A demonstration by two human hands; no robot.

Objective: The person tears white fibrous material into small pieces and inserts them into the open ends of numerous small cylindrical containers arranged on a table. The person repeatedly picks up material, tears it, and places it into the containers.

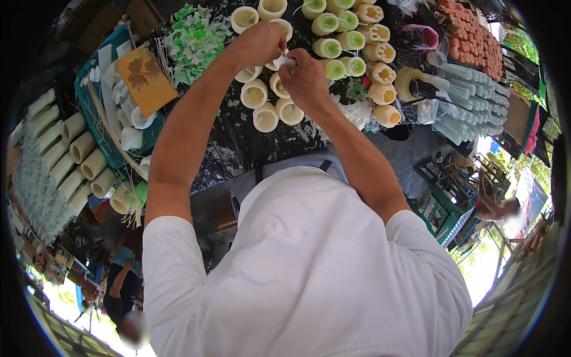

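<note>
Both my hands are over a cluster of cream, hollow wax cups at the top middle of the black table. My left hand is closed in a pinch above the cups; what its fingertips hold, if anything, is too small to make out. Just to its right, my right hand grips a small white piece, maybe wax, between thumb and fingers. Directly below the two hands stands one cup, partly hidden by them. More cream cups stand upright nearer to me.
Green-filled cups and orange-filled ones stand to the right, before clear tubes and reddish blocks. Left lie green and white shavings, a teal tray and cream cylinders. Two people are in the background.
</note>
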